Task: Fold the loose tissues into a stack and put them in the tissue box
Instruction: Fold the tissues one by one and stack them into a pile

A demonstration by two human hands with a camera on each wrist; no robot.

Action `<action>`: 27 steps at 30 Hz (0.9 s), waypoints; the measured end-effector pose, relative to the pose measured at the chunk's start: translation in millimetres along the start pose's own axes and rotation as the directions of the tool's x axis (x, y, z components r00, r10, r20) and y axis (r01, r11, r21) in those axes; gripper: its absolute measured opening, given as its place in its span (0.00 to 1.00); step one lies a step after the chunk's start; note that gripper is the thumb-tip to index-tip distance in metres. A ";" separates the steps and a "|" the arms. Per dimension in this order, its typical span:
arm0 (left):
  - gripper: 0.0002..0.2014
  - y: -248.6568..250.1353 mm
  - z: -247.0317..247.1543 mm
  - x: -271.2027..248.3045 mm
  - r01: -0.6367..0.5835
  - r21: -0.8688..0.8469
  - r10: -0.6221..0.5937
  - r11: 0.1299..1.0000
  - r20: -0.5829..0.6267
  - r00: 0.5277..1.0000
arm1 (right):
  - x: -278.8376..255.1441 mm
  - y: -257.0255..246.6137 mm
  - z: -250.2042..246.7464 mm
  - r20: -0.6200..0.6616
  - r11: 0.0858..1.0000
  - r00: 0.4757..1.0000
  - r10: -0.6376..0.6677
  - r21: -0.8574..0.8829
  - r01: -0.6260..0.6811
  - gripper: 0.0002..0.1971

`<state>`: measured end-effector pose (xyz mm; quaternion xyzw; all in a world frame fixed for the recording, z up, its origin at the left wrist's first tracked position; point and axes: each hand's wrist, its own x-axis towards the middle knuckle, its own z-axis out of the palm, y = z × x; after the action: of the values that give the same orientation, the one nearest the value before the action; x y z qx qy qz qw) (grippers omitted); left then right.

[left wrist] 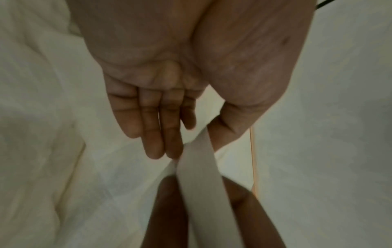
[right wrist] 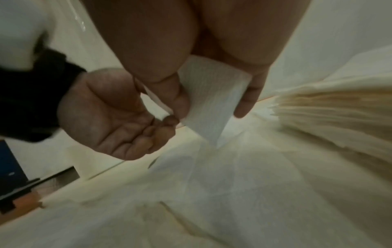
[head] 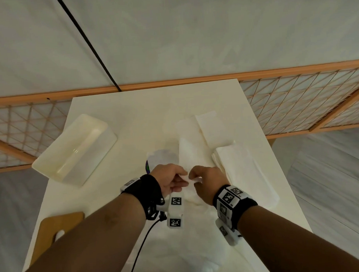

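So rn both hands are on one tissue (head: 186, 156), near edge of the table (head: 133, 109). My left hand (head: 169, 180) pinches its near end w/ thumb + fingertips, and my right hand (head: 208, 182) has thumb and fingers clamped on the same end, just beside the left, basically touching. The sheet runs away from me, long axis 6 to 12 o'clock, far end draped on the other loose ones.

Key thing imo: the folded stack (head: 243, 170) sits at about 3 o'clock from my grip, right hand is nearer to it. The tissue box (head: 75, 148), open and nothing in it afaict, is way over at 10 o'clock, left-hand side. So I'd guess fold first, then over to the right, box later.
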<state>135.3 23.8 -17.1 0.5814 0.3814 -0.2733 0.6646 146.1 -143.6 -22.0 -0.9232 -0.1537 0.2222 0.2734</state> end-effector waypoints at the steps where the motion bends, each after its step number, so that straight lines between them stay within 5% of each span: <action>1: 0.05 -1.1 -8.1 -0.7 -0.004 -0.022 0.004 1.000 0.000 1.000 | -3.3 -0.9 0.8 0.028 1.000 1.000 -0.011 0.029 0.010 0.14; 6: 0.07 -12.9 -45.1 3.0 -0.011 0.063 0.025 0.998 -0.223 0.974 | -26.7 -2.6 5.1 0.298 0.992 0.947 -0.118 -0.006 0.125 0.17; 9: 0.09 -23.3 -59.8 -4.2 0.062 0.225 -0.020 0.972 -0.185 0.983 | -40.5 2.2 10.2 0.377 0.985 0.916 -0.135 -0.049 0.165 0.23; 15: 0.12 -36.2 -69.8 -28.0 0.117 0.781 -0.089 0.613 -0.079 0.993 | -59.9 4.2 20.0 0.538 0.939 0.833 -0.127 -0.205 0.275 0.18; 18: 0.22 -27.8 -73.8 -14.5 0.121 0.793 0.097 0.597 -0.221 0.970 | -66.2 3.2 22.9 0.595 0.913 0.798 -0.096 -0.266 0.308 0.19; 22: 0.27 -18.4 -65.2 5.4 0.085 0.715 0.264 0.694 -0.362 0.894 | -66.2 2.3 1.8 0.564 0.958 0.821 -0.088 -0.179 0.225 0.25; 27: 0.33 -16.9 -37.8 24.3 0.097 0.766 0.294 0.636 -0.357 0.887 | -34.5 12.0 -18.6 0.336 0.999 0.941 0.040 0.012 -0.047 0.28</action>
<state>128.1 59.8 -48.0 0.8741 0.3390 -0.2284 0.2623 127.8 -175.3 -3.7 -0.8723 -0.1752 0.3836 0.2474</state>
